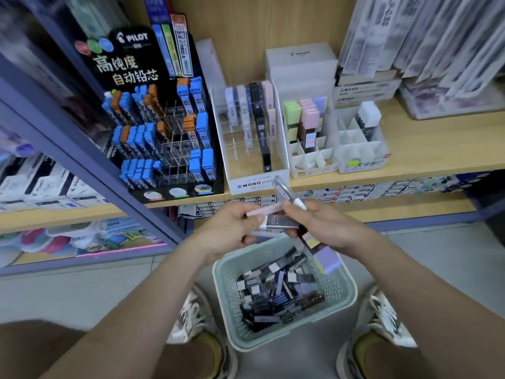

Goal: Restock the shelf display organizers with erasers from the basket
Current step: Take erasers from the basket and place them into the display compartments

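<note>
Basket [228, 294] holds loose erasers [276, 296]; fingers of left hand [229, 228] and right hand [328, 225] grip several more.

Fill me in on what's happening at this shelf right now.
A person faces a shelf with a pale green basket on the floor between their feet, full of small loose packs. The left hand grips a few slim packs above it, and the right hand pinches a clear case. The MONO organizer and the white divided organizer beside it have many empty slots, so restocking is unfinished.
</note>
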`<state>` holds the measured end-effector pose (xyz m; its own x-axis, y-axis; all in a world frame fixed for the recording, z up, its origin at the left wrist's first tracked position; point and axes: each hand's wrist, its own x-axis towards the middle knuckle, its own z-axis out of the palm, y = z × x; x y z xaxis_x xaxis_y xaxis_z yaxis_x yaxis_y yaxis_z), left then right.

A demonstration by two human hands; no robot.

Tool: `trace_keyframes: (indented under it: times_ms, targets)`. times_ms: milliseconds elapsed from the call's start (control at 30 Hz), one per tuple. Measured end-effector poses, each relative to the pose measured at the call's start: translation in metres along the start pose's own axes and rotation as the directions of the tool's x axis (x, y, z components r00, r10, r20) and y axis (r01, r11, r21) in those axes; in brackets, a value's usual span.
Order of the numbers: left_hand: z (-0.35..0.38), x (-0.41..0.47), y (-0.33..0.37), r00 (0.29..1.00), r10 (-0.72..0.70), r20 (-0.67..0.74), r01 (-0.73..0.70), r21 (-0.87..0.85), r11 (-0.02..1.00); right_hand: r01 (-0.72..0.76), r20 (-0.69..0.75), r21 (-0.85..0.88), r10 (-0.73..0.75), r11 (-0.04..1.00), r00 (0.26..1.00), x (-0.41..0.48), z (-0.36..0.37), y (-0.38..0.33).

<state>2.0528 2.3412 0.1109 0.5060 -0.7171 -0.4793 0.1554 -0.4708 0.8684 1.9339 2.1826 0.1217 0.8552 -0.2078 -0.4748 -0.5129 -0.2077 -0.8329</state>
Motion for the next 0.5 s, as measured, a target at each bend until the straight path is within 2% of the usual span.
trace_keyframes:
  times_ms: [133,200,267,367,433,500]
  targets:
    - [-0.011,-0.008,0.041,0.994,-0.01,0.112,-0.013,0.201,0.98,0.186,-0.027,-0.143,-0.192,0.972,0.981,-0.004,-0.008,-0.037]
    - [-0.013,-0.008,0.059,0.988,-0.029,0.149,-0.001,0.2,0.98,0.278,-0.049,-0.231,-0.297,0.932,0.954,0.001,-0.009,-0.048]
    - [-0.014,-0.004,0.074,0.992,-0.003,0.123,-0.021,0.199,0.98,0.306,-0.123,-0.254,-0.345,0.917,0.931,0.006,-0.012,-0.056]
    - [-0.016,0.0,0.091,0.997,0.076,0.013,-0.077,0.082,0.994,0.308,-0.253,-0.197,-0.351,0.931,0.901,0.007,-0.023,-0.066]
    - [-0.02,0.0,0.097,0.996,0.088,-0.014,-0.088,-0.024,0.996,0.321,-0.297,-0.131,-0.347,0.938,0.89,0.007,-0.03,-0.069]
    - [-0.029,-0.002,0.101,0.995,0.095,-0.018,-0.095,-0.017,0.995,0.321,-0.32,-0.114,-0.341,0.94,0.884,0.009,-0.036,-0.067]
